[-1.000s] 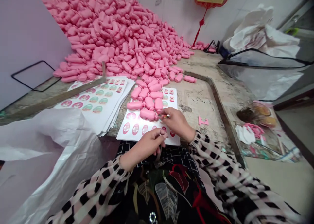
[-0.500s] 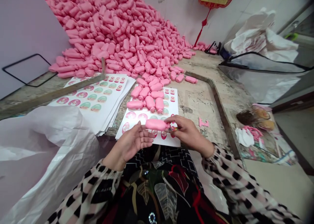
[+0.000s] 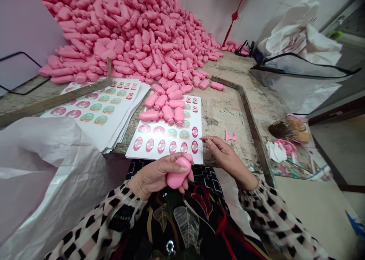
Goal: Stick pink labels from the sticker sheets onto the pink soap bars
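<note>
My left hand [image 3: 162, 172] is closed round a small pink plastic bottle [image 3: 179, 173], held tilted above my lap with its narrow neck pointing up and away. At the right edge of a sticker sheet [image 3: 154, 157], my right hand [image 3: 224, 153] is pinched, and a thin dark tip pokes out past its fingers. What that hand holds is mostly hidden. The sheet bears rows of oval pink stickers and rounded green and pink ones. Several pink bottles [image 3: 161, 101] lie on its far part.
A large heap of pink bottles [image 3: 122, 32] fills the back of the table. More sticker sheets [image 3: 97, 127] are stacked at left, under a wooden strip [image 3: 57, 100]. Another strip [image 3: 253, 134] runs along the right, near a small pink piece [image 3: 230, 135]. White sacking [image 3: 57, 168] hangs at front left.
My left hand has turned the bottle from lying sideways to neck-away and brought it nearer my body. My right hand has let go of the bottle's neck and sits at the sheet's edge.
</note>
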